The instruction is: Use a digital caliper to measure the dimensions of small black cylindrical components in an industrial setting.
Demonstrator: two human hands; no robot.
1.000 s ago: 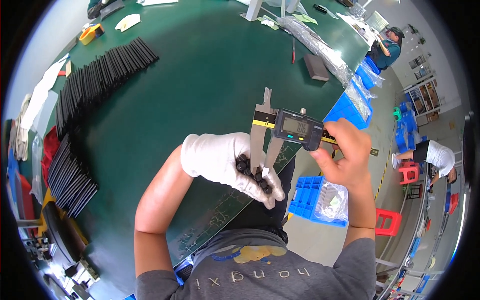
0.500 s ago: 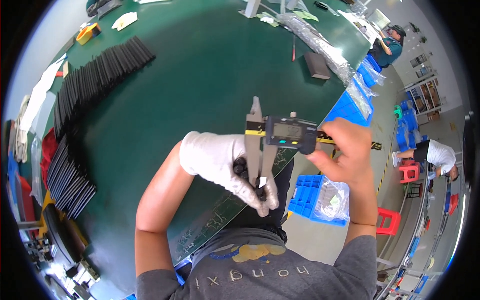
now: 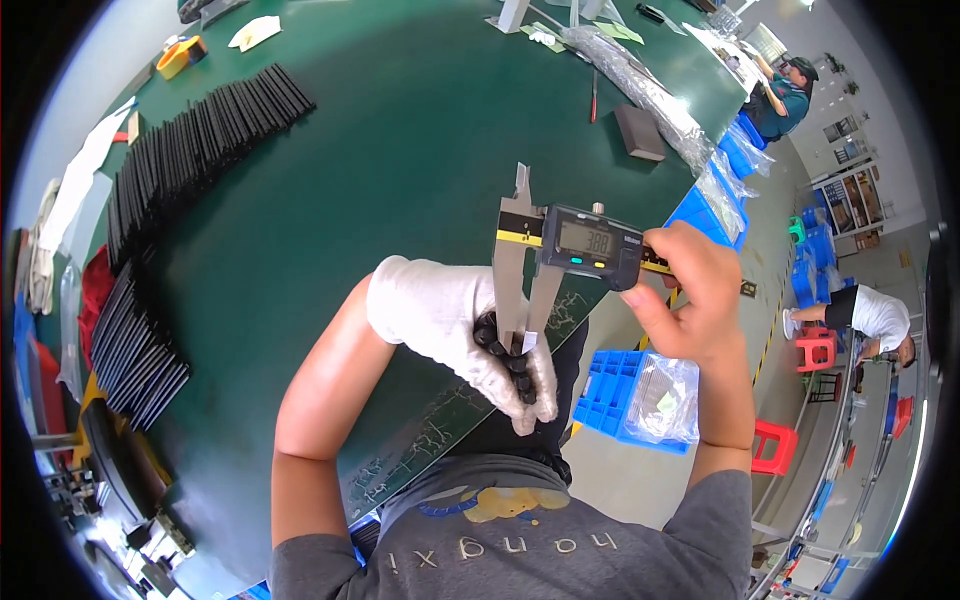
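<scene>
Two hands are working before us; our gloved left hand [image 3: 440, 315] is closing its fingers round a small black ridged part [image 3: 505, 355] between the jaws of a digital caliper [image 3: 570, 245]; our bare right hand [image 3: 690, 295] is pinching the caliper's slide; we are judging the part light, stiff, best gripped by its sides.

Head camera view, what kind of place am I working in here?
Most likely a factory inspection bench: a digital caliper measuring a small black part, rows of black strips on a green worktable, and blue parts bins nearby.
</scene>
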